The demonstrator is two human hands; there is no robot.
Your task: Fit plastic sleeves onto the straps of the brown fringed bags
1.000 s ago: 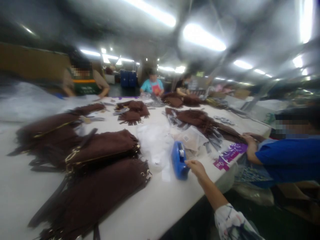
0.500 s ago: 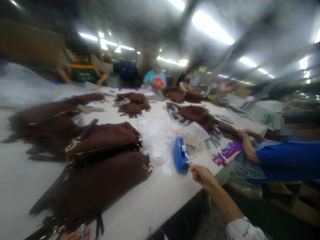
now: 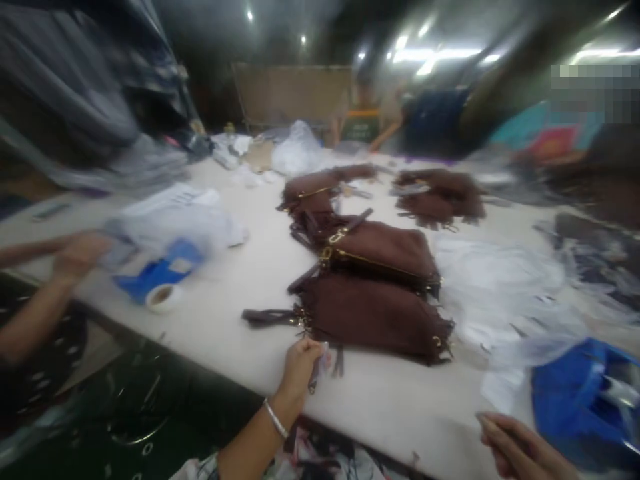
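My left hand point(image 3: 300, 363) is closed in a pinch at the table's front edge. From its fingers hangs a small strip in silvery wrapping point(image 3: 320, 365) with a dark end; blur hides its exact kind. Just beyond lies a dark brown fringed handbag point(image 3: 375, 313) with gold hardware, its strap point(image 3: 267, 318) reaching left. A second brown handbag point(image 3: 385, 250) with a gold zip lies behind it. My right hand point(image 3: 520, 443) has its fingertips pinched together at the lower right, apparently on a piece of tape, hardly visible. Beside it stands a blue tape dispenser point(image 3: 565, 393).
Clear plastic bags point(image 3: 500, 280) lie right of the handbags. Further brown bags point(image 3: 440, 193) sit across the white table point(image 3: 240, 267). A co-worker's hand point(image 3: 83, 257) is at left, near another blue tape dispenser point(image 3: 175, 263) and a tape roll point(image 3: 163, 298).
The view has swung left, bringing the left-hand co-worker in. My right hand has come away from the blue dispenser, where it held a tape end. My left hand shows more fully, still gripping the silvery piece.
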